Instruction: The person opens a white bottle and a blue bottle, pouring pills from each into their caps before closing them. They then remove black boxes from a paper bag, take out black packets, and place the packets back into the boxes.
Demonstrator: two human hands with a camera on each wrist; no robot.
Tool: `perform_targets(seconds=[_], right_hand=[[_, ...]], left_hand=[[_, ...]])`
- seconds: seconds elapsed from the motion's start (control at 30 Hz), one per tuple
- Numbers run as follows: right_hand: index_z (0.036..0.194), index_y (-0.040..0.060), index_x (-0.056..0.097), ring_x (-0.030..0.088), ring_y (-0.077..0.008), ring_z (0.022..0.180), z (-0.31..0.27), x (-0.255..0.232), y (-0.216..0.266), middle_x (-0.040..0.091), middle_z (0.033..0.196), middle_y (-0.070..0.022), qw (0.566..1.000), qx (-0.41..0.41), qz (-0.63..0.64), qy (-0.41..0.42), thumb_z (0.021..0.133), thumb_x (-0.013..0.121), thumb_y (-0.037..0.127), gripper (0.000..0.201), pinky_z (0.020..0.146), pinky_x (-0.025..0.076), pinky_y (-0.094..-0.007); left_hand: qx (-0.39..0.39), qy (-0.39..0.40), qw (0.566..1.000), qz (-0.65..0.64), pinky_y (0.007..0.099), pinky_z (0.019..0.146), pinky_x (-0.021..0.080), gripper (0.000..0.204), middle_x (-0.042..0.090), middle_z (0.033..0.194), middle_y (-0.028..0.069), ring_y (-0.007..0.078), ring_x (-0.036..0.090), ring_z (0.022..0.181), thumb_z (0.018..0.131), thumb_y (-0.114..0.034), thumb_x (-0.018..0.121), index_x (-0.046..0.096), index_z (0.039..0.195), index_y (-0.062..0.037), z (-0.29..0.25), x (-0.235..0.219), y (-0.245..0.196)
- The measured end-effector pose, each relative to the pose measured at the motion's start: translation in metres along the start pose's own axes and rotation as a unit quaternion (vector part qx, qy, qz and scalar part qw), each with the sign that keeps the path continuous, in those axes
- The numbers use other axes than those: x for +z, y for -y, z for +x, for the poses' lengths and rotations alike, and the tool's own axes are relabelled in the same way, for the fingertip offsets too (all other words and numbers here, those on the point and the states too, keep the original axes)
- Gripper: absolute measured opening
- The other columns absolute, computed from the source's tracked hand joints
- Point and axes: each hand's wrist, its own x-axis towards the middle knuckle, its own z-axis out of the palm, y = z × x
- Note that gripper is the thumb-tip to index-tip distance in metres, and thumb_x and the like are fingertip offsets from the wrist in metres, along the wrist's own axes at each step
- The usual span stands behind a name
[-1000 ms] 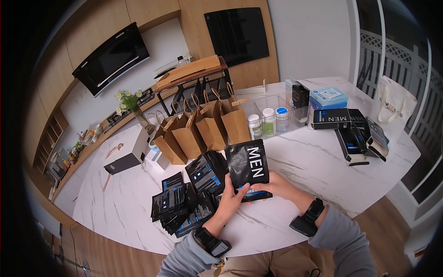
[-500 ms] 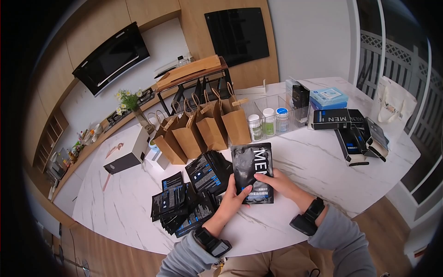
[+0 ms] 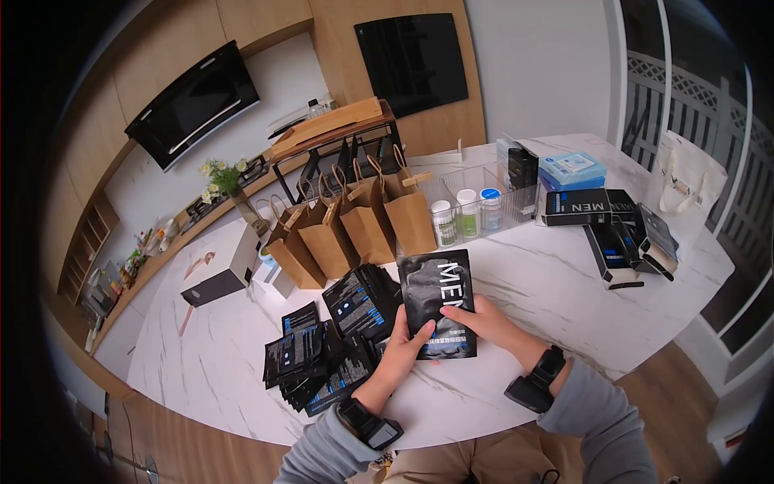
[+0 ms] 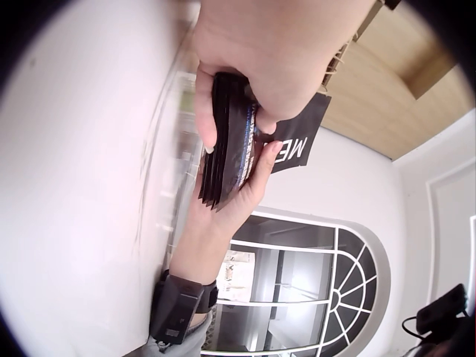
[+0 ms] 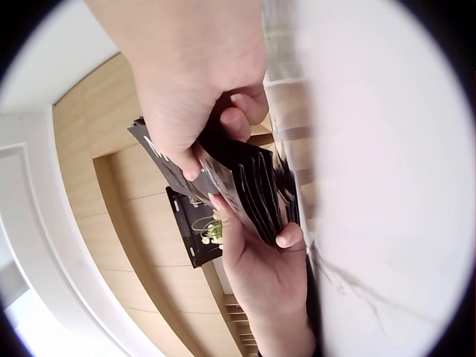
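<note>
Across the marbled tabletop (image 3: pixel 532 294), I see everything spread in groups, with the near edge left for handwork. Along the far edge, left of centre, brown paper bags (image 3: pixel 367 222) stand upright in a leaning row; set side by side, their handles all point up where I judge they are easy to reach. Toward the left edge lies a white box (image 3: pixel 224 264), out of the hands' way. Just right of the bags sits a clear organizer (image 3: pixel 516 211), whose walls probably serve to hold its contents upright. By the right edge, black cartons (image 3: pixel 576 208) are heaped askew, one with its end flaps folded out, seemingly put aside. Loose black pouches (image 3: pixel 363 302) lie in overlapping piles beside the left hand (image 3: pixel 399 351), close enough, I'd say, to need little reach.

Over the near part of the tabletop is a stack of black pouches (image 3: pixel 435 282), its "MEN" side up; I cannot tell whether its lower edge touches down. The left hand and the right hand (image 3: pixel 493 324) pinch it from opposite sides: thumbs across the front, fingers (image 5: pixel 236 123) curled behind. That two-sided grip looks suited to squaring slick, layered packets.
</note>
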Motion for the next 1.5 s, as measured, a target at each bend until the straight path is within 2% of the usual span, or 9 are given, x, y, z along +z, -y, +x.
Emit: perform_targets(seconds=[0.2,0.33,0.37,0.47,0.63,0.77,0.87,1.3,1.5], right_hand=[[0.095,0.0026,0.057,0.05,-0.0089,0.042,0.008,-0.017,-0.004,0.057,0.062,-0.0023,0.994,0.099,-0.053,-0.008,0.076,0.062,0.045,0.046,0.037,0.038,-0.0195],[0.096,0.0033,0.058,0.056,-0.0099,0.053,0.011,-0.041,0.004,0.059,0.071,-0.0045,0.99,0.124,-0.015,-0.059,0.078,0.058,0.045,0.046,0.043,0.041,-0.0203],[0.096,0.0052,0.059,0.058,-0.01,0.062,0.013,-0.049,0.007,0.06,0.077,-0.0034,0.99,0.131,-0.022,-0.042,0.079,0.058,0.045,0.043,0.048,0.043,-0.0212],[0.097,0.0068,0.059,0.057,-0.0093,0.068,0.012,-0.064,0.008,0.06,0.079,-0.0009,0.993,0.109,-0.049,0.009,0.079,0.059,0.042,0.039,0.052,0.044,-0.0218],[0.112,0.0081,0.052,0.057,-0.0089,0.075,0.008,-0.082,0.005,0.059,0.093,-0.0001,0.954,0.205,-0.102,0.191,0.078,0.064,0.029,0.042,0.056,0.049,-0.0243],[0.115,0.0074,0.048,0.058,-0.0086,0.076,0.005,-0.084,0.007,0.059,0.094,-0.0017,0.931,0.228,-0.083,0.273,0.074,0.068,0.023,0.048,0.049,0.048,-0.0233],[0.113,0.0034,0.049,0.058,-0.0085,0.074,0.003,-0.071,0.009,0.06,0.092,-0.0026,0.92,0.311,-0.094,0.22,0.075,0.069,0.023,0.047,0.05,0.048,-0.0224],[0.096,-0.0022,0.06,0.055,-0.0087,0.077,0.008,-0.068,-0.007,0.063,0.085,-0.0023,0.945,0.222,-0.114,0.211,0.076,0.067,0.016,0.028,0.07,0.044,-0.0224],[0.091,0.0009,0.061,0.054,-0.0079,0.069,0.009,-0.068,-0.016,0.061,0.08,-0.001,0.964,0.142,-0.126,0.185,0.076,0.066,0.017,0.023,0.057,0.043,-0.0219]], left_hand=[[-0.005,0.002,0.997,0.083,0.0234,0.051,0.049,0.046,0.048,0.112,0.0049,0.0103,0.052,0.09,0.087,-0.018,0.055,0.032,0.126,-0.0099,0.0,-0.005,-0.005],[-0.095,0.042,0.986,0.13,0.0219,0.072,0.046,0.046,0.052,0.11,0.0033,0.0105,0.048,0.099,0.086,-0.015,0.056,0.033,0.126,-0.0068,-0.003,-0.004,-0.017],[-0.031,0.053,0.989,0.137,0.0205,0.081,0.041,0.047,0.051,0.111,0.003,0.0103,0.046,0.101,0.086,-0.013,0.057,0.034,0.125,-0.0052,-0.002,-0.004,-0.009],[-0.077,0.083,0.977,0.183,0.02,0.082,0.04,0.047,0.051,0.112,0.0028,0.0094,0.044,0.103,0.085,-0.013,0.058,0.034,0.125,-0.0053,-0.003,-0.007,-0.004],[-0.125,0.131,0.957,0.227,0.02,0.036,0.041,0.05,0.055,0.093,0.004,0.0069,0.053,0.063,0.084,-0.026,0.059,0.036,0.123,-0.0047,-0.009,-0.003,-0.015],[-0.127,0.206,0.944,0.225,0.0197,0.039,0.043,0.049,0.054,0.089,0.0034,0.0071,0.053,0.065,0.085,-0.025,0.059,0.036,0.123,-0.0052,-0.008,-0.005,-0.015],[-0.112,0.225,0.941,0.227,0.0196,0.039,0.043,0.048,0.054,0.088,0.0035,0.0069,0.053,0.065,0.085,-0.024,0.058,0.036,0.124,-0.0056,-0.008,-0.006,-0.015],[-0.156,0.21,0.941,0.214,0.0201,0.04,0.044,0.05,0.056,0.087,0.0039,0.007,0.055,0.061,0.086,-0.028,0.056,0.034,0.125,-0.0046,-0.007,-0.006,-0.015],[-0.18,0.189,0.944,0.2,0.0201,0.041,0.045,0.049,0.056,0.089,0.0037,0.007,0.056,0.064,0.086,-0.028,0.056,0.035,0.124,-0.006,-0.007,-0.003,-0.018]])
